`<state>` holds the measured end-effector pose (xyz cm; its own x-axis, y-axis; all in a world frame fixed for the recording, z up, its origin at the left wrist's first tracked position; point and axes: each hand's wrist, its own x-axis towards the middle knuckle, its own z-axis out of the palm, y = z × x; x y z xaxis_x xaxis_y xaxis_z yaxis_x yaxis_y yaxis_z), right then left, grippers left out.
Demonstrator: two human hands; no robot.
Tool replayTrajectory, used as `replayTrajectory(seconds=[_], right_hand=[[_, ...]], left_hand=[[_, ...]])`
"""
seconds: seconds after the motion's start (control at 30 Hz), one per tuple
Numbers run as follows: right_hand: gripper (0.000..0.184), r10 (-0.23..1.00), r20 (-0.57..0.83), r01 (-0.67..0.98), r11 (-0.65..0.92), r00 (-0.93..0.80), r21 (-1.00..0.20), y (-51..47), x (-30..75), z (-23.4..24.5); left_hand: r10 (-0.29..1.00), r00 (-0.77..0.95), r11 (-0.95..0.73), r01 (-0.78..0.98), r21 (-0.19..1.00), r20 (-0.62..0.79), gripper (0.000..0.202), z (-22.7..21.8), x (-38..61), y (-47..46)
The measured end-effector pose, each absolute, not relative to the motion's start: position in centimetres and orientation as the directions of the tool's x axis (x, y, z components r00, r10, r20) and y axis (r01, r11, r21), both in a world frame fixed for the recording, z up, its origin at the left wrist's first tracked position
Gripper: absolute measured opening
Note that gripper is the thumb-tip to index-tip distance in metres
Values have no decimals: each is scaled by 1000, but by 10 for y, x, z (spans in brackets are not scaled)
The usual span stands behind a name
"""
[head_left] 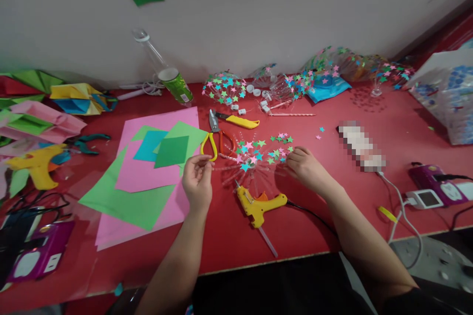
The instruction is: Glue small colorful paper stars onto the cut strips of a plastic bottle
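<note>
A clear plastic piece cut into splayed strips (254,177), seemingly from a bottle, lies in the middle, with pink, green and blue paper stars (250,145) about its centre. My left hand (197,179) is at its left side, thumb and fingers closed at the end of a strip. On the opposite side my right hand (306,170) has its fingers curled down beside loose paper stars (283,141); what they hold is hidden. Directly in front lies a yellow glue gun (258,203) with a glue stick in it. Pliers (214,130) with yellow and red handles rest beyond my left hand.
Coloured paper sheets (148,206) lie on the left. A yellow utility knife (242,121) is behind the pliers. Star-covered plastic ornaments (224,87) line the wall beside a cut bottle (173,81). A phone with a cable (362,147) and power strip (439,184) sit right.
</note>
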<state>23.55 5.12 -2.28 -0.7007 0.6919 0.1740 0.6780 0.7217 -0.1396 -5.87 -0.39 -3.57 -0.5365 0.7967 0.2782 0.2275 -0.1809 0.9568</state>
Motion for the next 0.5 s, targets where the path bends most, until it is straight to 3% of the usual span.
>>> replayTrajectory(seconds=[0.13,0.2,0.3,0.37,0.5], right_hand=[[24,823,302,790,557,-482,-258,58,243,-21],[20,872,345,772,475,-347,-423,58,248,-15],[16,939,279,582,344,-201,-737,51,248,1],[15,952,210,464,292,-221,-837,40,241,18],[16,882,230,370,392,-411,-842,11,218,49]], left_hand=[[787,-544,-206,215,955,293,19,-30,-57,-4],[780,-550,-234,187,954,299,22,-21,-55,-7],[815,-488,-263,170,950,313,17,2,-49,-20],[891,-347,-234,202,951,293,9,23,-41,-33],[979,106,-202,367,908,174,12,54,-17,-57]])
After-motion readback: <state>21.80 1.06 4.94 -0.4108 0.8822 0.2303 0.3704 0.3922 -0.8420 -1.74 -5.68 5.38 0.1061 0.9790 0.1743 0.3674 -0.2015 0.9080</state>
